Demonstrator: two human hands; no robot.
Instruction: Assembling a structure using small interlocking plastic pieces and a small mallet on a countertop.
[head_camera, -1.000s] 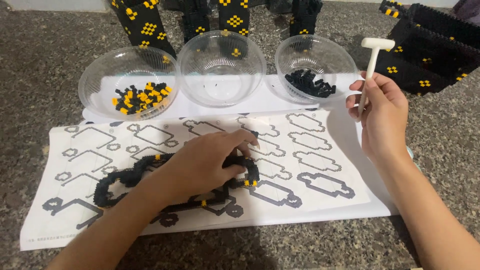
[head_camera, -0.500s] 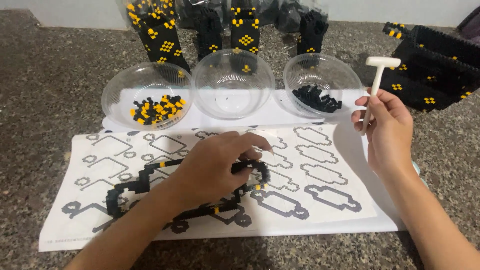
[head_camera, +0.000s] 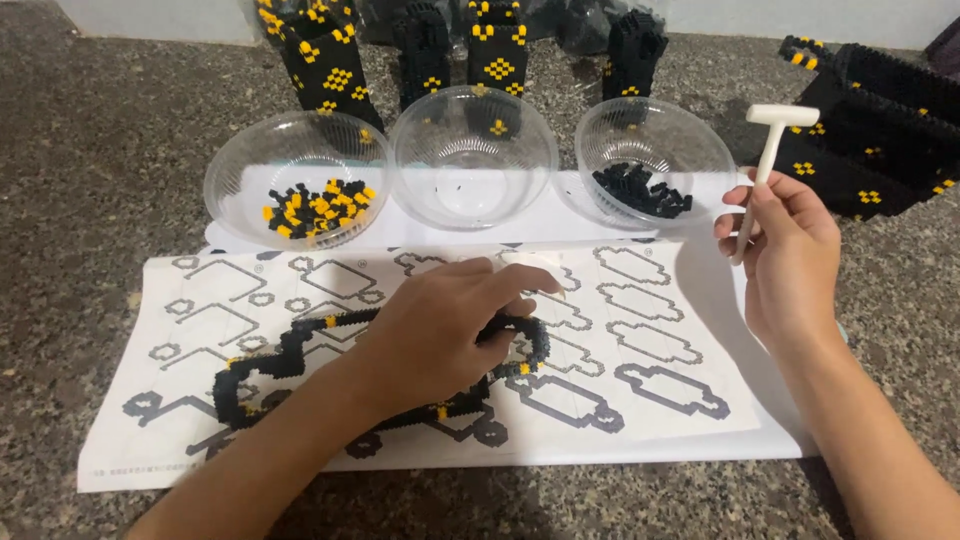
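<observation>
From the head view I see my left hand (head_camera: 450, 325) lying palm down in the middle of the frame, fingers curled over the black chain (head_camera: 300, 350) of small bricks with a few yellow ones in it. The hand presses on the chain's right end, fingertips hooked into its loop, so it is grasping the chain rather than resting free. The chain runs from lower left toward centre across the sheet (head_camera: 650, 400), a white paper printed with grey and black outline shapes, which lies flat on the speckled counter (head_camera: 100, 180).

My right hand (head_camera: 790, 255) is raised at the right of the frame, clenched round the handle of a small white hammer (head_camera: 765, 160), head up and well apart from the chain (the head sits level with the bowls).

Along the top edge of the sheet stand three clear bowls. The left bowl (head_camera: 230, 180) holds yellow and black bricks, the middle bowl (head_camera: 470, 190) holds only a few specks, the right bowl (head_camera: 700, 150) holds black bricks.

Behind the bowls, at the top of the frame, stand black-and-yellow towers (head_camera: 325, 60), and a larger black build (head_camera: 880, 110) lies at upper right
</observation>
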